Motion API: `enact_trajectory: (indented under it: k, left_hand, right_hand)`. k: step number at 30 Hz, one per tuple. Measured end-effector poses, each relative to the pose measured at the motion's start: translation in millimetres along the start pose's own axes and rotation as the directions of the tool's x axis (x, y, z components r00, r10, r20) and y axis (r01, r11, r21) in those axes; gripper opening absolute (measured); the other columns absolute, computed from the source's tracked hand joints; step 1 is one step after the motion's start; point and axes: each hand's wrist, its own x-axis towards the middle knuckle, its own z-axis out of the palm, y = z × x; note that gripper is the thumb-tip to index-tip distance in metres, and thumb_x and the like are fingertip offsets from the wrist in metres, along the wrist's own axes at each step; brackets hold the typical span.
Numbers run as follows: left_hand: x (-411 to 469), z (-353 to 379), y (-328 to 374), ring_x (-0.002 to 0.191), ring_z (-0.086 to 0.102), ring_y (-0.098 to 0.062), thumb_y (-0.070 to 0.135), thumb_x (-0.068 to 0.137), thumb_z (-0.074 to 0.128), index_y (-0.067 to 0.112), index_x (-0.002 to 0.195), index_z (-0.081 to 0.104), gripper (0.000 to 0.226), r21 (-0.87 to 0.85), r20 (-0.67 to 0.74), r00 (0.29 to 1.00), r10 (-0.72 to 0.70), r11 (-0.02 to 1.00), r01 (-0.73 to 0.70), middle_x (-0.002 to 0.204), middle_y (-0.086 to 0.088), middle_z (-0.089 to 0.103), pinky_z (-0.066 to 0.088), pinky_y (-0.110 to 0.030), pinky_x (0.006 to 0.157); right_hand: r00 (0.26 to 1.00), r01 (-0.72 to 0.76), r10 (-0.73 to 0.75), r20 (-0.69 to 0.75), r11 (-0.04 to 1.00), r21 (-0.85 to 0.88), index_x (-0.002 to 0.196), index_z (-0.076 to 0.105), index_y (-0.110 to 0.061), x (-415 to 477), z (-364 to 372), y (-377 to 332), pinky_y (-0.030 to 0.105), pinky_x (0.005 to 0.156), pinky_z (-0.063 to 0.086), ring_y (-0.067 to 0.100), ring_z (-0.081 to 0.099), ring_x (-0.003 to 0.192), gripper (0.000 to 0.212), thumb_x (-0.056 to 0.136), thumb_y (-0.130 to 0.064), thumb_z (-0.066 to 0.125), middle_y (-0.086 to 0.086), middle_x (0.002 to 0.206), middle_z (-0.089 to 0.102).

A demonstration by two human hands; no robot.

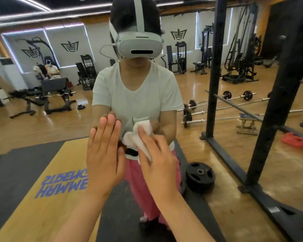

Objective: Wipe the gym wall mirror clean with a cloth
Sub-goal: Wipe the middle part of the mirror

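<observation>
A person stands close to a gym wall mirror [33, 126], with both bare hands reaching forward to the glass. The right hand [157, 165] has its grip closed on one white cloth [138, 135], bunching it and pressing it against the mirror. The cloth sticks out above the grip, its long axis running up and slightly left from the fingers. The mirror lies straight ahead of the grip, touching the cloth, and spreads far to every side of it. The left hand [103, 154] sits just left of the grip, fingers straight and together, palm flat toward the glass, holding nothing. Because the right hand has the cloth, the next wiping stroke will probably come from it. Counted: one mirror, one cloth, two hands. One black weight plate [199, 177] shows on the floor, below and right of the grip.
</observation>
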Motion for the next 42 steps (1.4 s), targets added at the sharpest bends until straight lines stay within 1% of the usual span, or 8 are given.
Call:
enact_trajectory:
  k: [5,9,15,22,30,33,37,42]
  left_hand:
    - [0,0,5,0.152,0.011,-0.02,0.011,0.093,0.038,0.002,0.151,0.028,0.059,0.008,-0.003,0.999,-0.037,0.999,0.037,0.161,-0.008,0.021,0.007,-0.042,0.124]
    - [-1,2,10,0.152,0.01,-0.02,0.015,0.095,0.039,0.0,0.149,0.03,0.056,0.011,-0.026,0.997,-0.072,0.997,0.072,0.157,-0.011,0.026,0.007,-0.043,0.124]
    - [1,10,21,0.152,0.008,-0.018,0.017,0.096,0.04,0.0,0.147,0.03,0.055,-0.009,-0.074,0.987,-0.144,0.99,0.144,0.156,-0.01,0.026,0.005,-0.042,0.124]
    - [0,11,29,0.152,0.008,-0.017,0.017,0.096,0.04,0.0,0.147,0.031,0.054,-0.051,-0.088,0.976,-0.199,0.979,0.195,0.157,-0.007,0.024,0.006,-0.042,0.124]
    - [-10,-28,10,0.152,0.014,-0.023,0.016,0.095,0.047,0.004,0.15,0.034,0.058,-0.04,0.1,0.991,-0.09,0.995,0.094,0.161,-0.011,0.024,0.01,-0.043,0.124]
    - [-31,-55,-29,0.152,0.012,-0.022,0.02,0.094,0.049,0.004,0.151,0.031,0.062,0.046,0.106,0.983,-0.149,0.988,0.145,0.161,-0.01,0.023,0.007,-0.041,0.124]
    - [-50,-88,-92,0.153,0.007,-0.022,0.024,0.095,0.047,0.003,0.154,0.023,0.067,0.14,0.064,0.948,-0.31,0.944,0.299,0.163,-0.009,0.014,0.005,-0.04,0.124]
    - [-61,-96,-129,0.153,0.005,-0.023,0.019,0.092,0.043,0.002,0.154,0.02,0.069,0.133,0.109,0.957,-0.269,0.958,0.254,0.164,-0.012,0.013,0.006,-0.04,0.125]
  right_hand:
    - [0.998,-0.016,0.018,-0.055,0.999,0.037,0.135,0.057,-0.024,1,-30,35,0.018,0.072,0.052,0.006,0.053,0.084,0.053,0.087,-0.007,0.07,-0.006,0.1,0.05]
    - [0.98,-0.133,0.133,-0.151,0.991,0.007,0.135,0.053,-0.022,6,-72,68,0.004,0.083,0.04,0.001,0.047,0.087,0.053,0.087,-0.006,0.069,-0.005,0.101,0.047]
    - [0.916,-0.325,0.319,-0.243,0.946,0.016,0.129,0.06,-0.009,11,-109,100,0.035,0.082,0.053,0.013,0.056,0.093,0.04,0.09,-0.017,0.066,-0.004,0.108,0.049]
    - [0.871,-0.4,0.415,-0.264,0.91,0.109,0.125,0.058,-0.012,8,-87,80,0.022,0.077,0.052,0.012,0.057,0.092,0.035,0.092,-0.021,0.065,-0.004,0.107,0.049]
    - [0.913,-0.344,0.365,-0.183,0.929,0.137,0.122,0.061,-0.012,-13,-15,18,0.011,0.073,0.045,-0.001,0.053,0.091,0.035,0.091,-0.026,0.064,-0.001,0.106,0.055]
    - [0.924,-0.325,0.347,-0.158,0.934,0.148,0.121,0.062,-0.008,-19,16,-14,0.01,0.08,0.044,-0.006,0.051,0.094,0.035,0.09,-0.024,0.064,0.0,0.104,0.057]
    - [0.984,-0.15,0.156,-0.084,0.986,0.074,0.123,0.064,-0.005,-27,60,-57,0.001,0.084,0.038,-0.004,0.046,0.094,0.039,0.086,-0.014,0.07,-0.003,0.102,0.052]
    - [0.982,-0.17,0.177,-0.072,0.981,0.088,0.122,0.062,-0.012,-29,68,-66,0.013,0.08,0.046,0.002,0.052,0.092,0.037,0.087,-0.014,0.07,-0.012,0.102,0.049]
